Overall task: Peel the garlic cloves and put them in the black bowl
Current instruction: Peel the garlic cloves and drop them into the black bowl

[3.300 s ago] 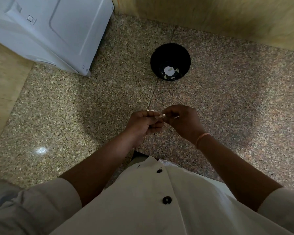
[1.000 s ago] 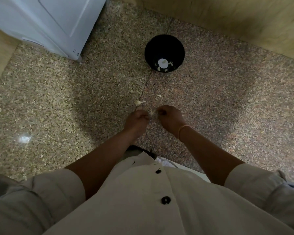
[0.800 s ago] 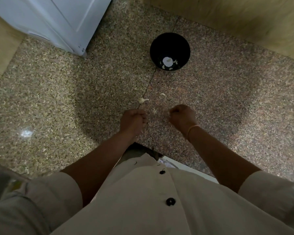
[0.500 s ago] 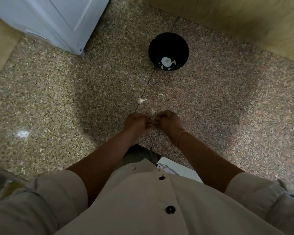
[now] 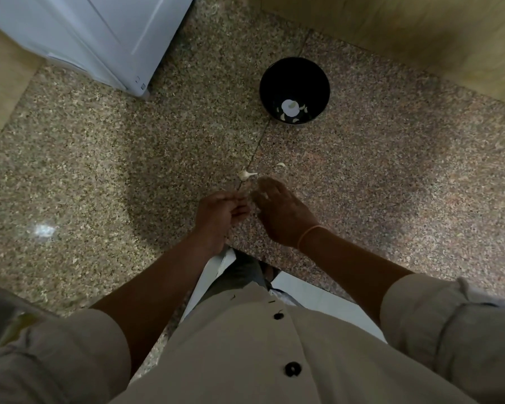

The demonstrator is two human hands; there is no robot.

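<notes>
The black bowl (image 5: 274, 80) stands on the speckled stone surface, far centre, with several pale peeled cloves lying in its bottom. A garlic piece with a stalk (image 5: 246, 174) lies on the stone just beyond my fingers. A small scrap of peel (image 5: 281, 164) lies to its right. My left hand (image 5: 219, 214) is curled, fingertips pinched together as if on a small garlic clove that is mostly hidden. My right hand (image 5: 283, 214) is beside it, its fingertips blurred by motion and stretched toward the loose garlic piece.
A white appliance (image 5: 99, 33) fills the far left corner. A wooden wall (image 5: 420, 33) runs along the back. The stone surface's near edge (image 5: 289, 266) is right at my body, with a white surface (image 5: 318, 298) below it.
My hands parted, came together again, and have now separated slightly. My right fingers have swung forward toward the loose garlic piece. The bowl and the scraps on the stone have not moved.
</notes>
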